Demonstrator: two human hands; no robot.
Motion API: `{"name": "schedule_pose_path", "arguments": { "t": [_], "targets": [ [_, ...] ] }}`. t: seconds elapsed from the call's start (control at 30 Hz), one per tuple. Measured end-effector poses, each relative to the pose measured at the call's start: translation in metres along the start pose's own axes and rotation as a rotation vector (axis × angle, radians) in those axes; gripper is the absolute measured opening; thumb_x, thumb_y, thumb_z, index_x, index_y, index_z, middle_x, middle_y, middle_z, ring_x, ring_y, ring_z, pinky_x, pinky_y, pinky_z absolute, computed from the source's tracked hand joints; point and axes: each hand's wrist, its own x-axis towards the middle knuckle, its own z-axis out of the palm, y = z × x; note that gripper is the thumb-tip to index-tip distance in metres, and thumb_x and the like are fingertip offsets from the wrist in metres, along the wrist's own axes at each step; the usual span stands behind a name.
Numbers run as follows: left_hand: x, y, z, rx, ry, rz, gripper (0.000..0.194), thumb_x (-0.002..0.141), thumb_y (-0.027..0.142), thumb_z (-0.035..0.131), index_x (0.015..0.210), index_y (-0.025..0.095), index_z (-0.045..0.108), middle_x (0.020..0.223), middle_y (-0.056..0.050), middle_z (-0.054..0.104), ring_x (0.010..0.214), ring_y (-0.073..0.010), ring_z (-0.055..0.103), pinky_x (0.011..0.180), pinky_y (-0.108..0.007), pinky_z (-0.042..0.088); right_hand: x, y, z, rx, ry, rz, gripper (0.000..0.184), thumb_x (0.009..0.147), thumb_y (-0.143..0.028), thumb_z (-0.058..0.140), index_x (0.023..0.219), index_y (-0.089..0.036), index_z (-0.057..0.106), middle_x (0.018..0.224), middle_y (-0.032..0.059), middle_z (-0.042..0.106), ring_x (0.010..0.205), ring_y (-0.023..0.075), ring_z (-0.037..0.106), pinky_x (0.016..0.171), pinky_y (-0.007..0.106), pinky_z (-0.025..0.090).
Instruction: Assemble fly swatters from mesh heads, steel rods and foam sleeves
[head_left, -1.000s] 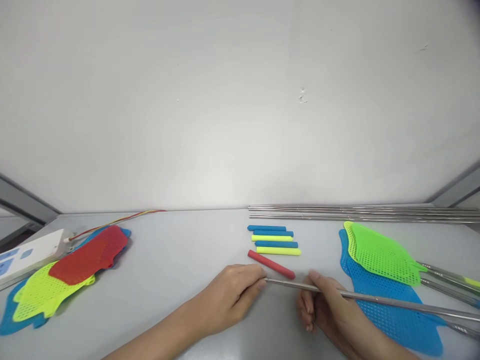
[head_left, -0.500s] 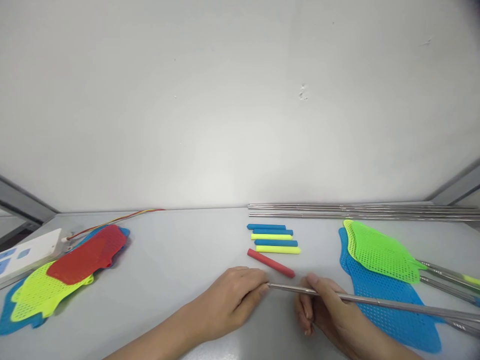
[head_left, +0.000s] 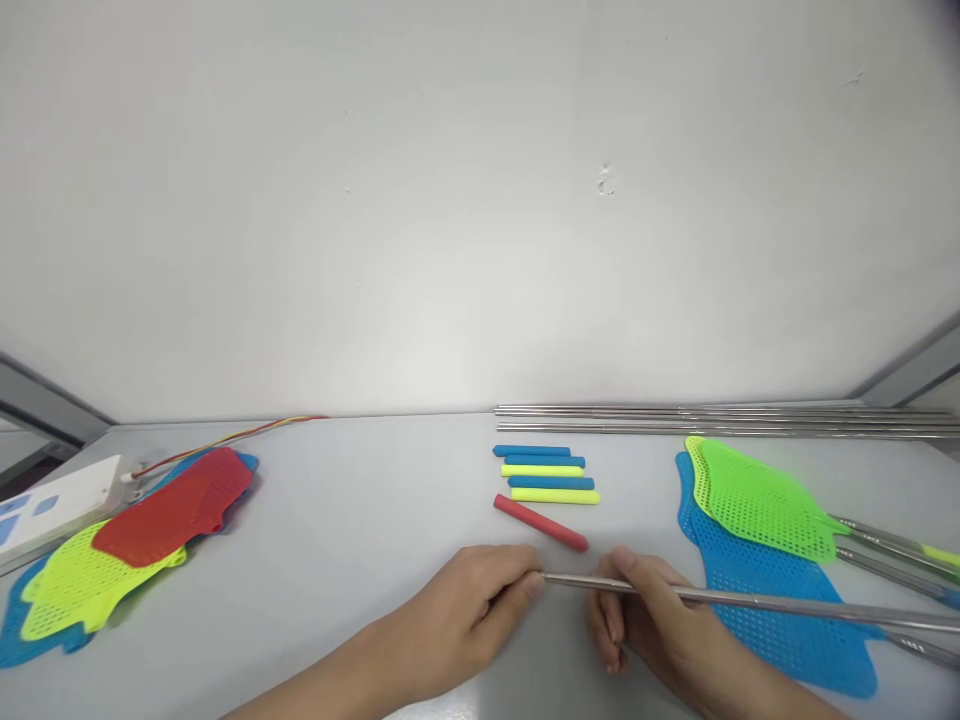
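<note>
A thin metal telescopic rod runs from the middle of the table off to the right. Its left tip is pinched between the thumb and fingers of my left hand. My right hand grips the same rod farther along, thumb on top and fingers curled beneath. Just beyond my hands lies a red plastic tube, slanted. Behind it several blue and yellow tubes lie in a row, among them a yellow tube and a blue tube. The rod crosses above a blue fly swatter head.
A green swatter head with a metal handle rests on the blue one at right. Several metal rods lie along the wall. At left are a red swatter head, a yellow one and a white box with wires.
My left hand has shifted slightly right and down, with the rod tip still in its pinch. My right hand stays nearly in place on the rod.
</note>
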Motion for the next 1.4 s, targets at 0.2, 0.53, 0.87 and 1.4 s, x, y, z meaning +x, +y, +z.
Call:
{"name": "schedule_pose_path", "arguments": {
  "t": [0.2, 0.53, 0.87, 1.4],
  "targets": [
    [-0.003, 0.004, 0.004, -0.069, -0.017, -0.047, 0.03, 0.088, 0.034, 0.023, 0.065, 0.018, 0.035, 0.057, 0.006, 0.032, 0.052, -0.007, 0.03, 0.05, -0.019, 0.026, -0.001, -0.002, 0.002, -0.021, 0.002, 0.004, 0.042, 0.085, -0.033, 0.033, 0.053, -0.013, 0.051, 0.051, 0.004, 0.052, 0.048, 0.0118, 0.049, 0.048, 0.025, 0.036],
    [-0.004, 0.008, 0.007, -0.089, -0.033, -0.081, 0.031, 0.088, 0.035, 0.022, 0.063, 0.019, 0.031, 0.055, 0.006, 0.031, 0.05, -0.0073, 0.029, 0.048, -0.02, 0.025, -0.004, 0.001, -0.002, -0.084, -0.04, -0.007, 0.044, 0.087, -0.031, 0.027, 0.053, -0.014, 0.049, 0.052, 0.003, 0.051, 0.051, 0.0119, 0.049, 0.051, 0.025, 0.036],
    [-0.005, 0.013, 0.01, -0.107, -0.018, -0.097, 0.032, 0.087, 0.035, 0.023, 0.061, 0.018, 0.029, 0.053, 0.006, 0.03, 0.05, -0.0079, 0.029, 0.048, -0.021, 0.023, -0.004, -0.001, 0.002, -0.128, -0.056, 0.009, 0.046, 0.085, -0.039, 0.028, 0.05, -0.015, 0.046, 0.05, 0.0042, 0.052, 0.048, 0.0129, 0.049, 0.048, 0.026, 0.037],
    [0.0, 0.005, 0.008, -0.237, -0.001, -0.078, 0.034, 0.086, 0.037, 0.026, 0.059, 0.017, 0.032, 0.053, 0.006, 0.026, 0.049, -0.0071, 0.024, 0.045, -0.02, 0.022, -0.002, 0.003, -0.002, -0.054, -0.035, -0.006, 0.047, 0.087, -0.033, 0.025, 0.052, -0.013, 0.049, 0.054, 0.0041, 0.052, 0.052, 0.0125, 0.05, 0.049, 0.025, 0.036]
  ]
}}
